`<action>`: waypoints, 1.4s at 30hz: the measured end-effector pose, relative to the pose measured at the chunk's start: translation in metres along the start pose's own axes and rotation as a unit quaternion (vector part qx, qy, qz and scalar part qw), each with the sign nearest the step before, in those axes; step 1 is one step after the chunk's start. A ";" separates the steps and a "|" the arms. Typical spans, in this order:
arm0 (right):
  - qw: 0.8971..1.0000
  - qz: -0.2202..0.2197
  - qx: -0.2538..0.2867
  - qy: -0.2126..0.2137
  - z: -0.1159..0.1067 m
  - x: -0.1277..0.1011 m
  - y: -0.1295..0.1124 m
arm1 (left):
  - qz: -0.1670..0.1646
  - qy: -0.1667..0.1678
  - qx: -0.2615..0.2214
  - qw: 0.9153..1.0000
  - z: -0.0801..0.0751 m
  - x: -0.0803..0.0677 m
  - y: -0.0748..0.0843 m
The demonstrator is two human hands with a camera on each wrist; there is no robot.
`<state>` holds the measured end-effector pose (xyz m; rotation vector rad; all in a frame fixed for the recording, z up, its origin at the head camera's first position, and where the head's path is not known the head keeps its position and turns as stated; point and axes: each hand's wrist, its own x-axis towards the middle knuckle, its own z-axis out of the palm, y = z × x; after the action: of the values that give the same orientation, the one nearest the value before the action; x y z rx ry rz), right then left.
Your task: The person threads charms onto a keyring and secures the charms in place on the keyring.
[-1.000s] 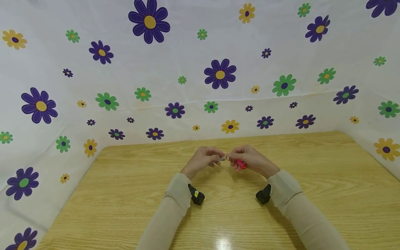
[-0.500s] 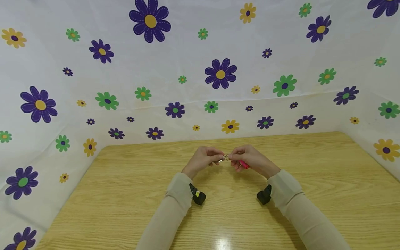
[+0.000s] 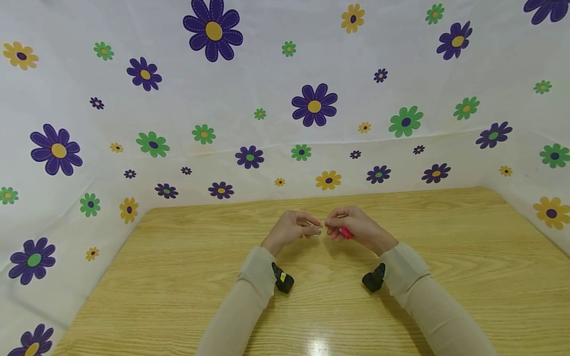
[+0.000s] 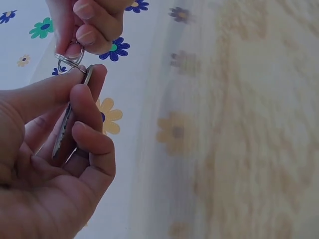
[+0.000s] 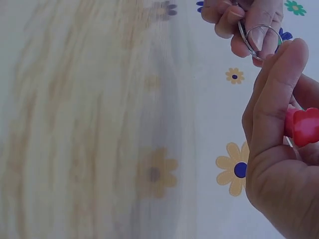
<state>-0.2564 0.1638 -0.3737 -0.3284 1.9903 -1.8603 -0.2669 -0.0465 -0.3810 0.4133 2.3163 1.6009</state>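
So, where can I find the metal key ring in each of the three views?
Head: the key ring is a tiny glint at the centre, between the left hand and the right hand, above the table.
Left wrist: upper left, pinched by fingertips.
Right wrist: top right, above the red charm.
Shared landmark: the flowered cloth.

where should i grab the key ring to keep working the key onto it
Pinch the key ring on its bare arc opposite the key, coming from the right-hand side. The left hand already grips the key's flat blade edge-on at the ring, so that far arc is probably the only free rim.
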 end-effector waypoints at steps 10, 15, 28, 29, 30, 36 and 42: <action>0.998 0.000 -0.066 0.005 -0.002 0.000 0.000 | -0.006 0.016 -0.001 1.000 -0.001 0.002 0.002; 0.994 -0.003 -0.107 0.006 -0.003 0.000 0.000 | -0.004 0.019 0.023 1.000 -0.001 0.000 0.003; 0.999 -0.002 -0.034 0.036 0.003 0.001 0.001 | 0.009 0.031 0.056 0.998 0.003 -0.002 0.006; 0.999 -0.003 -0.036 0.034 0.003 0.001 0.000 | 0.009 0.032 0.057 0.998 0.003 -0.002 0.007; 0.999 -0.003 -0.040 0.033 0.003 0.001 0.000 | 0.010 0.034 0.058 0.998 0.002 -0.002 0.007; 0.994 -0.008 -0.107 0.029 0.001 0.002 -0.002 | 0.012 0.052 0.062 0.997 0.000 -0.001 0.006; 0.994 -0.015 -0.107 0.031 0.002 0.001 -0.002 | 0.010 0.051 0.059 0.997 0.003 -0.001 0.004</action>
<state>-0.2568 0.1611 -0.3724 -0.3649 2.2447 -1.6964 -0.2639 -0.0428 -0.3781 0.3896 2.4994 1.5330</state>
